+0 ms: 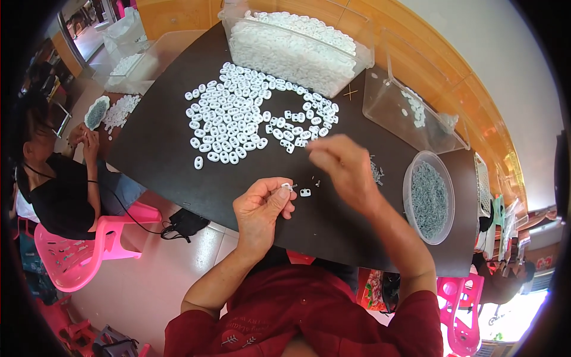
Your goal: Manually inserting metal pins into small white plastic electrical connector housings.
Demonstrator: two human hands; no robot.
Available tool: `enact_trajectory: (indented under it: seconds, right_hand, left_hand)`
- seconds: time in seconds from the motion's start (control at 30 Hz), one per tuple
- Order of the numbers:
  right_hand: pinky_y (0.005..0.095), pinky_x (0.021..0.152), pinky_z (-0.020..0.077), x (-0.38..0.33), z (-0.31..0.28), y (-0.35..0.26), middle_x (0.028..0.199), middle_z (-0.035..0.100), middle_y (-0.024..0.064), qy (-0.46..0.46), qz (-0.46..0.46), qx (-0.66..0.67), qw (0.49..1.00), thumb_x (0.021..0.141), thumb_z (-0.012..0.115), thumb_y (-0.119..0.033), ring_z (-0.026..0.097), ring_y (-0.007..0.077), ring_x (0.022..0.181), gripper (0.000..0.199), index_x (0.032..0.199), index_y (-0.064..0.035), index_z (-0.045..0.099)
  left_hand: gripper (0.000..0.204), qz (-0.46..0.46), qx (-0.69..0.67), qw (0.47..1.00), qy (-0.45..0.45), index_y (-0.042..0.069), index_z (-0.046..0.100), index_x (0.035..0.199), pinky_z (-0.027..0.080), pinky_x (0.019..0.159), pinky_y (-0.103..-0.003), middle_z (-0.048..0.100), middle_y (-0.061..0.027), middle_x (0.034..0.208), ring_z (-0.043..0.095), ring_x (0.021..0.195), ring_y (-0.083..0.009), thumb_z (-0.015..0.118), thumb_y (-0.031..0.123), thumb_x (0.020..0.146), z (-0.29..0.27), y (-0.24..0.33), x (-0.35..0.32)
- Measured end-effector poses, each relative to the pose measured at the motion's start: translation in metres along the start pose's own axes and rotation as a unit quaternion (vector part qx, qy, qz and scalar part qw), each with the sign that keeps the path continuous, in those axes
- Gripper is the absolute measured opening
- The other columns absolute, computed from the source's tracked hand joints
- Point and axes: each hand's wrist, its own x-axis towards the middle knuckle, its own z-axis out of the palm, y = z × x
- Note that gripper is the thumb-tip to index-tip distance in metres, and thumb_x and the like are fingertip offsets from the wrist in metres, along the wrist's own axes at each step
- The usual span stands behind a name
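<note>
Your own body, as the head view shows it:

- Garment: you wear a dark red, short-sleeved top; it fills the near edge of the view from lower left to lower right
- Print: small pale lettering and a thin leafy sprig motif sit on the cloth at the near left, too small to make out
- Sleeves: both end above the elbow, so your forearms are bare along their full visible length
- Left hand (260, 209): bare, no glove, no ring or wristband visible
- Right hand (344, 169): bare, no glove; its fingertips are blurred, so fine detail there cannot be told
- Wrists: no watch or strap on either one
</note>
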Motion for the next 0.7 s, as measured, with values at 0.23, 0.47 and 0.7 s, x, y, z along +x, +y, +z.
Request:
enact_trajectory:
  seconds: [0.23,0.47,0.7]
  right_hand:
    - [0.0393,0.064,0.0442,0.037,0.021,0.04,0.076,0.059,0.01,0.045,-0.145,-0.214,0.965,0.073,0.068,-0.003,0.055,0.0302,0.072,0.011,0.083,-0.0069,0.067]
    - [0.0397,0.065,0.0433,0.06,0.053,0.035,0.074,0.054,0.0094,-0.009,-0.144,-0.258,0.955,0.074,0.068,-0.011,0.053,0.0288,0.076,0.005,0.078,-0.0091,0.066]
    - [0.0394,0.064,0.0424,0.054,0.056,0.029,0.077,0.053,0.0092,-0.056,-0.17,-0.234,0.956,0.068,0.07,-0.004,0.05,0.0278,0.079,0.014,0.079,-0.0068,0.062]
  left_hand:
    - [0.016,0.016,-0.008,1.0,-0.006,-0.006,0.061,0.098,0.048,0.055,-0.024,0.064,-0.0118,0.081,0.058,0.061,-0.013,0.062,0.007,0.089,0.002,0.001,-0.001]
    - [0.018,0.016,-0.026,0.999,-0.02,-0.006,0.06,0.101,0.047,0.058,-0.023,0.064,-0.0107,0.084,0.057,0.065,-0.0111,0.061,0.008,0.09,0.0,0.0,-0.003]
    - [0.019,0.021,-0.026,0.999,-0.027,-0.005,0.061,0.104,0.046,0.06,-0.02,0.064,-0.0085,0.086,0.056,0.067,-0.0086,0.06,0.008,0.09,-0.004,0.0,-0.004]
